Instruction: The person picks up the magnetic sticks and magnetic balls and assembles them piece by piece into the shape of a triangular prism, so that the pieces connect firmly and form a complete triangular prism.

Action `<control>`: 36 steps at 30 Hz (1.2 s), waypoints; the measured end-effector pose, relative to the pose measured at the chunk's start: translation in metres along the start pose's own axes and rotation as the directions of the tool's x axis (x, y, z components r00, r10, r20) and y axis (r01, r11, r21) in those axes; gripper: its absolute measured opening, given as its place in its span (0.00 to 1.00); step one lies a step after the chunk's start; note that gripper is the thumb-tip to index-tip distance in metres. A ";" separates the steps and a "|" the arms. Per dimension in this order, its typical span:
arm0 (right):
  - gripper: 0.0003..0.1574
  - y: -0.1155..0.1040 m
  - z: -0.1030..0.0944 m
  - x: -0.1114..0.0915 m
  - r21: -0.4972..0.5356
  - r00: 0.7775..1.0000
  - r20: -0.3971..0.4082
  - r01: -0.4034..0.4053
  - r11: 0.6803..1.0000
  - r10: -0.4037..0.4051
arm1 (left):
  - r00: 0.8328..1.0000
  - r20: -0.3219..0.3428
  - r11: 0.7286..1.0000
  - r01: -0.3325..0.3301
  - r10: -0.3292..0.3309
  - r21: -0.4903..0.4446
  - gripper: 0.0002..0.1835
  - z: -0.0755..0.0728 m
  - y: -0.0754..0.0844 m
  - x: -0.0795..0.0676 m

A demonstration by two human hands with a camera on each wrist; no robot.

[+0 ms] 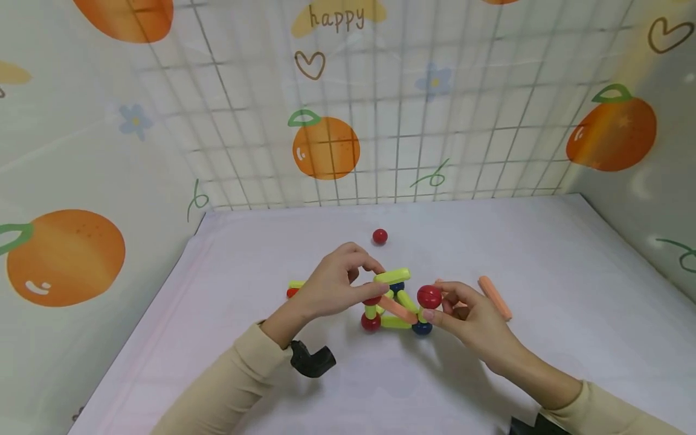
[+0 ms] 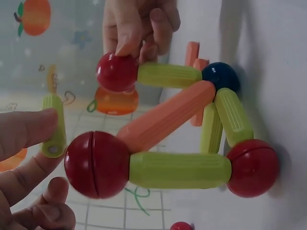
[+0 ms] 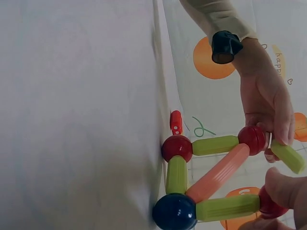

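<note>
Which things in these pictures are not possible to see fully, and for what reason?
- Head view: red piece, partly hidden by the left hand.
- Head view: back blue ball, partly covered by the green rod.
- Left wrist view: loose red ball, cut off by the bottom edge.
- Right wrist view: held red ball, partly covered by the right hand.

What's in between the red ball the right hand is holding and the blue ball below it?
One yellow-green rod, touching both the red ball and blue ball; the left wrist view shows it clearly.
</note>
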State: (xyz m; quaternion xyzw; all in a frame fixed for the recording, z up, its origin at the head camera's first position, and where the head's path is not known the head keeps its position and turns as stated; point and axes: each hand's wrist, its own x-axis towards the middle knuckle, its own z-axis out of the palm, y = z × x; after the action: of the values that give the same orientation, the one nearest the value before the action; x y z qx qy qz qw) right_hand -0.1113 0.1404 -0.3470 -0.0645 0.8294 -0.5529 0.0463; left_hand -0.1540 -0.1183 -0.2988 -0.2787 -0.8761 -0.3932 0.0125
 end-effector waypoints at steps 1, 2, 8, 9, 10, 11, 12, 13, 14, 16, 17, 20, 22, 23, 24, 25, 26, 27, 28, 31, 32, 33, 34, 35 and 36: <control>0.36 0.000 0.000 0.000 0.002 1.000 -0.002 -0.004 1.000 0.004 | 1.000 0.009 1.000 -0.005 0.005 0.012 0.11 0.001 0.000 0.001; 0.36 0.000 0.000 0.000 0.001 1.000 -0.003 -0.001 1.000 0.001 | 1.000 0.016 1.000 -0.007 0.007 0.021 0.11 0.002 0.001 0.001; 0.36 0.001 0.000 0.001 -0.012 1.000 -0.004 0.010 1.000 -0.010 | 0.999 0.045 0.998 -0.008 0.005 0.055 0.12 0.006 0.000 0.003; 0.36 0.001 0.000 0.001 -0.011 1.000 -0.003 0.005 1.000 -0.005 | 0.999 0.051 0.998 -0.009 0.006 0.056 0.12 0.007 0.000 0.003; 0.36 0.001 0.000 0.001 -0.011 1.000 -0.003 0.001 1.000 -0.001 | 0.998 0.055 0.998 -0.007 0.004 0.057 0.12 0.007 0.000 0.004; 0.36 0.000 0.000 0.001 -0.011 1.000 -0.002 -0.004 1.000 0.004 | 0.998 0.059 0.998 -0.007 0.003 0.058 0.12 0.008 0.000 0.004; 0.37 0.000 0.000 0.001 -0.012 1.000 -0.001 -0.009 1.000 0.009 | 0.998 0.062 0.998 -0.006 0.003 0.060 0.12 0.008 0.000 0.004; 0.37 0.000 0.000 0.001 -0.012 1.000 0.000 -0.009 1.000 0.009 | 0.998 0.063 0.998 -0.007 0.003 0.062 0.12 0.008 0.000 0.004; 0.37 0.000 0.000 0.001 -0.012 1.000 0.001 -0.013 1.000 0.013 | 0.998 0.063 0.998 -0.009 0.005 0.064 0.12 0.009 0.000 0.004; 0.37 0.000 0.000 0.001 -0.015 1.000 0.001 -0.015 1.000 0.015 | 0.998 0.062 0.997 -0.013 0.009 0.069 0.12 0.009 0.000 0.003; 0.37 0.000 0.000 0.001 -0.016 1.000 0.001 -0.015 1.000 0.015 | 0.998 0.061 0.997 -0.016 0.012 0.072 0.12 0.009 0.000 0.003; 0.37 0.000 0.000 0.001 -0.023 1.000 -0.001 -0.016 1.000 0.016 | 0.998 0.061 0.996 -0.024 0.019 0.080 0.11 0.009 0.001 0.003; 0.36 0.000 0.001 0.001 -0.026 1.000 -0.002 -0.014 1.000 0.014 | 0.997 0.071 0.996 -0.022 0.015 0.092 0.11 0.009 0.002 0.003; 0.36 0.000 0.001 0.001 -0.025 1.000 -0.002 -0.014 1.000 0.014 | 0.997 0.078 0.995 -0.020 0.013 0.101 0.11 0.009 0.002 0.002; 0.36 0.000 0.001 0.001 -0.022 1.000 -0.003 -0.013 1.000 0.013 | 0.996 0.084 0.994 -0.019 0.010 0.110 0.11 0.009 0.003 0.002; 0.36 0.000 0.001 0.001 -0.020 1.000 -0.004 -0.012 1.000 0.012 | 0.996 0.089 0.992 -0.021 0.010 0.120 0.11 0.010 0.003 0.002; 0.36 0.000 0.001 0.001 -0.017 1.000 -0.005 -0.011 1.000 0.011 | 0.996 0.093 0.991 -0.020 0.008 0.134 0.11 0.010 0.003 0.002; 0.36 0.001 0.001 0.001 -0.013 1.000 -0.004 -0.006 1.000 0.006 | 0.995 0.096 0.989 -0.022 0.008 0.147 0.11 0.010 0.003 0.002; 0.36 0.001 0.001 0.001 -0.009 1.000 -0.003 -0.004 1.000 0.004 | 0.995 0.094 0.987 -0.026 0.011 0.159 0.11 0.010 0.003 0.002; 0.36 0.002 0.002 0.001 -0.004 1.000 -0.001 0.003 1.000 -0.003 | 0.996 0.087 0.981 -0.041 0.024 0.192 0.12 0.011 0.003 0.002; 0.36 0.002 0.001 0.001 -0.004 1.000 0.000 0.005 1.000 -0.005 | 0.996 0.088 0.978 -0.042 0.024 0.206 0.12 0.011 0.004 0.002; 0.36 0.002 0.001 0.001 -0.003 1.000 0.000 0.005 1.000 -0.005 | 0.996 0.091 0.975 -0.042 0.022 0.220 0.12 0.012 0.004 0.002; 0.36 0.002 0.001 0.000 -0.004 1.000 0.001 0.008 1.000 -0.008 | 0.995 0.093 0.972 -0.039 0.017 0.232 0.12 0.012 0.005 0.003; 0.36 0.002 0.001 0.000 -0.005 1.000 0.002 0.011 1.000 -0.011 | 0.995 0.097 0.970 -0.034 0.011 0.241 0.12 0.013 0.005 0.003; 0.35 0.002 0.001 0.000 -0.004 1.000 0.002 0.011 1.000 -0.011 | 0.995 0.100 0.968 -0.028 0.003 0.250 0.13 0.014 0.006 0.003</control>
State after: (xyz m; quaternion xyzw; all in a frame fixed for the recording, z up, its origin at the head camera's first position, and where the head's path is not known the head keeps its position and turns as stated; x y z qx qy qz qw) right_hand -0.1114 0.1403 -0.3492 -0.0697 0.8302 -0.5514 0.0437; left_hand -0.1509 -0.1044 -0.3036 -0.3009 -0.9162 -0.2646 0.0074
